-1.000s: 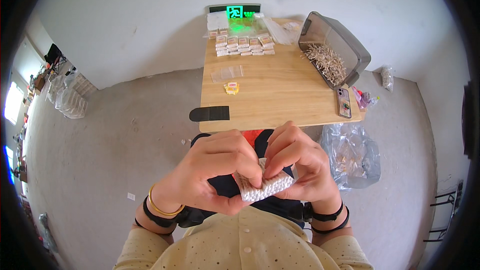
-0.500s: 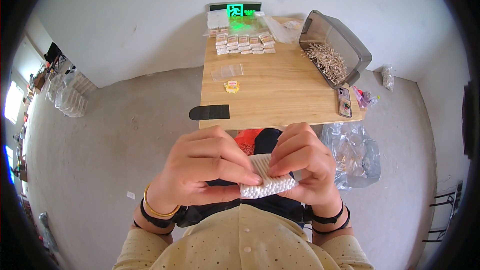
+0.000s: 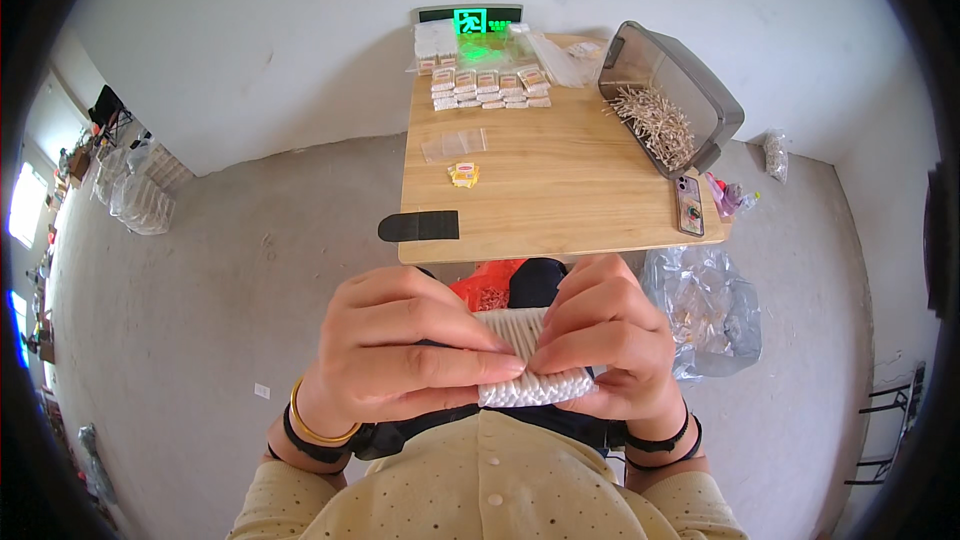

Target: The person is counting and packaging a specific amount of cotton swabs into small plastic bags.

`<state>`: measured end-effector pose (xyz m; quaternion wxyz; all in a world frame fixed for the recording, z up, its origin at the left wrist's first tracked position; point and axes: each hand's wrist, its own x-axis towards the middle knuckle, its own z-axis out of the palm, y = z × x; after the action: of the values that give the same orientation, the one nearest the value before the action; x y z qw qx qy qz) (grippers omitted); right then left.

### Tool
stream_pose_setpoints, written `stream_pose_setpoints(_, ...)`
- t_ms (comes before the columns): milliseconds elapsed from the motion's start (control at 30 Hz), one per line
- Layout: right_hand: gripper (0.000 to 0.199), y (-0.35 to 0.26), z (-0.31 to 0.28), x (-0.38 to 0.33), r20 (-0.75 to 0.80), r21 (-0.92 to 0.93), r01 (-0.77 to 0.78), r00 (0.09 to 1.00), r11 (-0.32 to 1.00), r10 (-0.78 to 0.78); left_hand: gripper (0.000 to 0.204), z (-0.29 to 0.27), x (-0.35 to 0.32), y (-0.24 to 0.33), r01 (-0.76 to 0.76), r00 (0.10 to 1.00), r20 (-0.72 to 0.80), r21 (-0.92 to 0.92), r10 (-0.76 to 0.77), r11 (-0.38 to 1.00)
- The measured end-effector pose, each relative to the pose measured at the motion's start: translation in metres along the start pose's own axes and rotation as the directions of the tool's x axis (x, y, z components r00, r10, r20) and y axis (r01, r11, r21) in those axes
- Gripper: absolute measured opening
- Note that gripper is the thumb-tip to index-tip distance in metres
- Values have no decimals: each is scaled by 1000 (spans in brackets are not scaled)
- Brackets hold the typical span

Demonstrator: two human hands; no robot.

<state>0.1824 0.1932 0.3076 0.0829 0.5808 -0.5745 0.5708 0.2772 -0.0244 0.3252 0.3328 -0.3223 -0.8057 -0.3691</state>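
A flat bundle of white cotton swabs is held between my two hands in front of my chest, its cotton tips facing me. My left hand is closed on the bundle's left side, thumb below and fingertips on top. On the right side, my right hand pinches it the same way, fingers bent over the sticks. The fingertips of both hands nearly meet on top of the bundle. Beyond them is the wooden table, with a small stack of yellow-and-white cards and a clear plastic bag.
Several packed swab bundles stand in rows at the table's back. A tilted grey bin holds loose swabs. A phone and a black pad lie near the front edge. A large clear bag is on the floor.
Both hands and the swab bundle have come slightly lower, toward me. My left hand has shifted a little left, and more of the bundle's far end shows.
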Motion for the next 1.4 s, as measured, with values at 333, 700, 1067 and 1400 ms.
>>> stream_pose_setpoints(333, 24, -3, 3, 0, -59, -84, 24, 998, 996, -29, 26, 5, -2, 0, -43, 997, -58, 214, 57, 976)
stream_pose_setpoints(700, 28, -2, 6, -1, -62, -205, 101, 991, 974, -116, 22, 6, -2, 4, -80, 991, -75, 301, 107, 950)
stream_pose_setpoints(1067, 28, -3, 3, -1, -49, -202, 103, 992, 974, -115, 20, 8, -3, 4, -112, 989, -62, 254, 132, 961)
stream_pose_setpoints(1400, 25, 0, 0, -4, 16, -166, 142, 990, 976, -141, 19, 10, 0, 4, -87, 994, -51, 195, 99, 977)
